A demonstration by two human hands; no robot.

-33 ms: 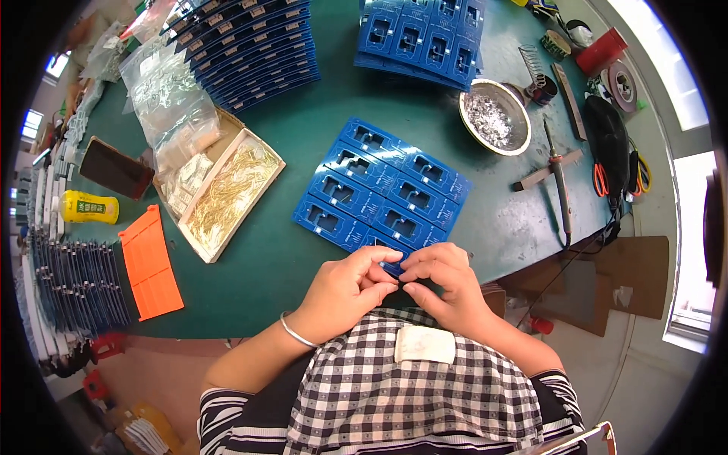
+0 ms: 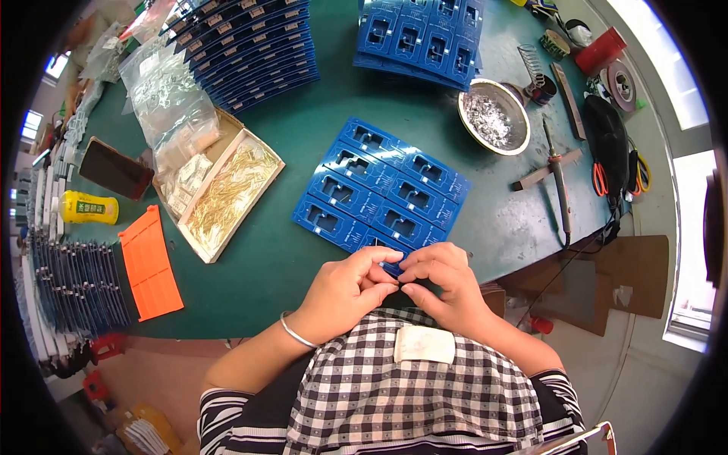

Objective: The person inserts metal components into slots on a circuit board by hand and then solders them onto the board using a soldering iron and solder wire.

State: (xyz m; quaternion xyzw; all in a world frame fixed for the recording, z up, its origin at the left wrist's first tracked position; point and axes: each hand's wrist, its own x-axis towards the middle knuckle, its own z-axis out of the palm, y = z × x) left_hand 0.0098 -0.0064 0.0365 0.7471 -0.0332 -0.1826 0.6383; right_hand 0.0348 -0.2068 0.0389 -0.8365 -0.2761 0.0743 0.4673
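Blue plastic is what both hands are busy with — a small blue part (image 2: 392,267) pinched at the near edge of the green table (image 2: 303,152), close against the person's checked apron (image 2: 409,394). Left hand (image 2: 345,288) and right hand (image 2: 444,284) meet fingertip to fingertip, each gripping the piece between them. Just beyond lies the panel of blue frames (image 2: 379,193) — touching or nearly so; I cannot tell which.
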